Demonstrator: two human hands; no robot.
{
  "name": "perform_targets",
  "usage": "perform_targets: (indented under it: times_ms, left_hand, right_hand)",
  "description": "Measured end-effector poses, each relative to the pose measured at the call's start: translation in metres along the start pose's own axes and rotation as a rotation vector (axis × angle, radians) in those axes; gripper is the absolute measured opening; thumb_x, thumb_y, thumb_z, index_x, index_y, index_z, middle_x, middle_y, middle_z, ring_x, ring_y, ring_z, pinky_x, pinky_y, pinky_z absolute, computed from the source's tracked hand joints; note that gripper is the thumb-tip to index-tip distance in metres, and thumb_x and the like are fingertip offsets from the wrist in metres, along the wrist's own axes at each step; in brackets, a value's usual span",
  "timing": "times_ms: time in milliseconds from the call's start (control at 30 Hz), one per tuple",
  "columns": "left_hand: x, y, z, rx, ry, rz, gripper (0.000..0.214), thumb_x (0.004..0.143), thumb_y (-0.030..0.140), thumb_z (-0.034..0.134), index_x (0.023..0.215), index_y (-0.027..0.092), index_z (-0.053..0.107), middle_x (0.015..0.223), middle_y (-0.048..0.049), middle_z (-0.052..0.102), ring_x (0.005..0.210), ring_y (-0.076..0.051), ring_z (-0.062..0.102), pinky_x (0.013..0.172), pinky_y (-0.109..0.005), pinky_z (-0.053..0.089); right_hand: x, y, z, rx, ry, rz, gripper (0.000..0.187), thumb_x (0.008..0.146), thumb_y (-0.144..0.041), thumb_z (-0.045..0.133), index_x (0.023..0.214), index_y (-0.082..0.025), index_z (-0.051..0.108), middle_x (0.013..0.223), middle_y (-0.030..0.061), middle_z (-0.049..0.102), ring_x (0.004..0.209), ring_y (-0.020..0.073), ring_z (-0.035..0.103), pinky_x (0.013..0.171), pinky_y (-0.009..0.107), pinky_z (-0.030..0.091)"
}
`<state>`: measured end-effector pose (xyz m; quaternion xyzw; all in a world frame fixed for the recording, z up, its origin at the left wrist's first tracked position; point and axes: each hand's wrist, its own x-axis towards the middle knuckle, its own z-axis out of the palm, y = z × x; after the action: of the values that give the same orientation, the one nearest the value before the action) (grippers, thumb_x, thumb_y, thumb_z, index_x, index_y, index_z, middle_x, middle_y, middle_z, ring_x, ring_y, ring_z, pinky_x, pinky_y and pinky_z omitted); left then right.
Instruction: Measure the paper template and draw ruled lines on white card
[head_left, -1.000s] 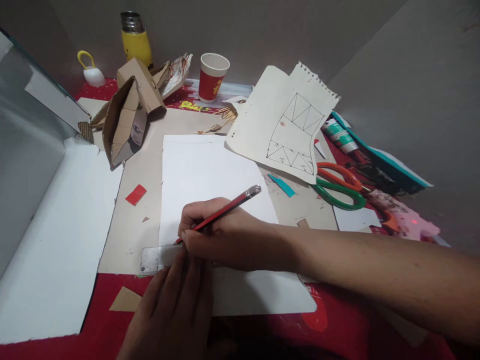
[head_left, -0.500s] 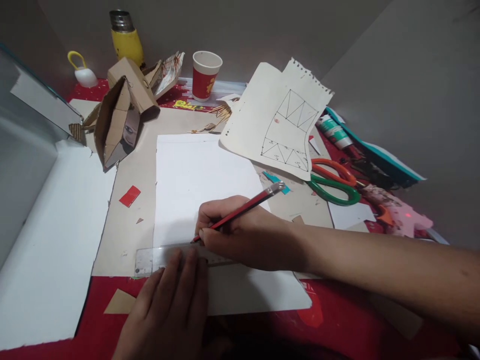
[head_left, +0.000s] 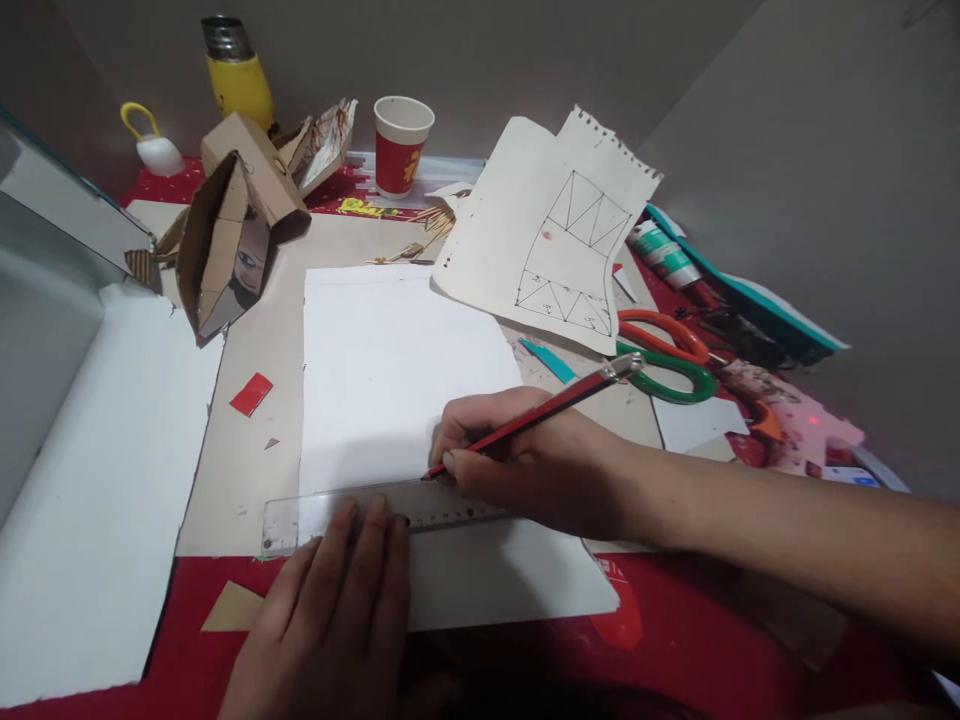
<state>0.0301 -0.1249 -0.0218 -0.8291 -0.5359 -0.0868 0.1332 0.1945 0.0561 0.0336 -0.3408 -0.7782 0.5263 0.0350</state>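
Note:
My right hand (head_left: 517, 465) is closed round a red pencil (head_left: 555, 405), its tip touching the top edge of a clear plastic ruler (head_left: 300, 515). The ruler lies across the lower part of a white sheet (head_left: 390, 350). Pressing down on the ruler, my left hand (head_left: 337, 610) has its fingers stretched flat. The sheet rests on a brown cardboard panel (head_left: 255, 460) over a red tablecloth (head_left: 667, 650).
A paper with a triangle sketch (head_left: 559, 235) lies at the back right, beside orange and green scissors (head_left: 667, 360) and a paint tube (head_left: 664, 255). Folded cardboard pieces (head_left: 229, 225), a paper cup (head_left: 401, 145) and a yellow flask (head_left: 236, 75) stand at the back. A white board (head_left: 97, 490) lies left.
My right hand has slid the pencil rightward along the ruler's top edge. My left hand has stayed pressed on the ruler. The camera has shifted slightly.

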Motion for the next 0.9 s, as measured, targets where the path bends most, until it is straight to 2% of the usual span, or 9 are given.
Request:
perform_targets:
  times_ms: [267,600,667,767,833,900]
  left_hand:
    - [-0.001,0.000,0.000,-0.003,-0.016,-0.012,0.068,0.088,0.060,0.050,0.130,0.007,0.057,0.130,-0.0175,0.067,0.116,-0.033,0.060,0.089,-0.041,0.041]
    - [0.000,0.000,-0.003,-0.005,-0.026,-0.019,0.064,0.089,0.057,0.049,0.130,0.008,0.058,0.131,-0.0161,0.066,0.117,-0.031,0.059,0.089,-0.040,0.041]
    - [0.000,0.000,-0.004,-0.002,-0.026,-0.019,0.063,0.090,0.056,0.048,0.129,0.008,0.059,0.129,-0.0160,0.067,0.116,-0.031,0.060,0.087,-0.040,0.041]
    - [0.001,0.001,-0.006,0.015,-0.020,-0.030,0.057,0.093,0.051,0.047,0.128,0.008,0.060,0.128,-0.0156,0.069,0.113,-0.030,0.061,0.087,-0.041,0.042]
    - [0.001,0.002,-0.009,0.023,-0.014,-0.043,0.051,0.094,0.046,0.048,0.127,0.009,0.061,0.127,-0.0143,0.069,0.111,-0.029,0.062,0.087,-0.041,0.042]
    - [0.000,0.003,-0.011,0.022,0.004,-0.050,0.046,0.096,0.042,0.049,0.128,0.011,0.061,0.127,-0.0121,0.070,0.109,-0.027,0.064,0.087,-0.040,0.042]
  right_hand:
    - [-0.008,0.007,-0.007,-0.008,0.033,0.089,0.013,0.073,-0.011,0.054,0.066,-0.017,0.064,0.057,-0.0017,0.056,0.051,0.0090,0.042,0.044,0.021,0.030]
    - [-0.016,0.014,-0.013,0.109,0.074,0.044,0.012,0.075,-0.014,0.059,0.069,-0.017,0.068,0.057,-0.0006,0.059,0.048,0.0088,0.047,0.041,0.019,0.035]
    - [-0.019,0.015,-0.014,0.200,0.105,0.018,0.011,0.079,-0.019,0.062,0.071,-0.017,0.070,0.060,0.0010,0.063,0.050,0.0103,0.053,0.043,0.020,0.040]
    - [-0.030,0.017,-0.016,0.311,0.224,-0.017,0.016,0.088,-0.030,0.062,0.084,-0.018,0.072,0.071,0.0049,0.072,0.059,0.0151,0.066,0.054,0.025,0.054]
    - [-0.042,0.023,-0.015,0.278,0.310,-0.051,0.022,0.094,-0.035,0.056,0.097,-0.020,0.072,0.078,0.0060,0.076,0.066,0.0175,0.072,0.061,0.028,0.059]
    - [-0.057,0.034,-0.011,0.140,0.357,-0.137,0.024,0.098,-0.032,0.051,0.107,-0.025,0.072,0.087,0.0051,0.078,0.077,0.0188,0.075,0.067,0.028,0.061]
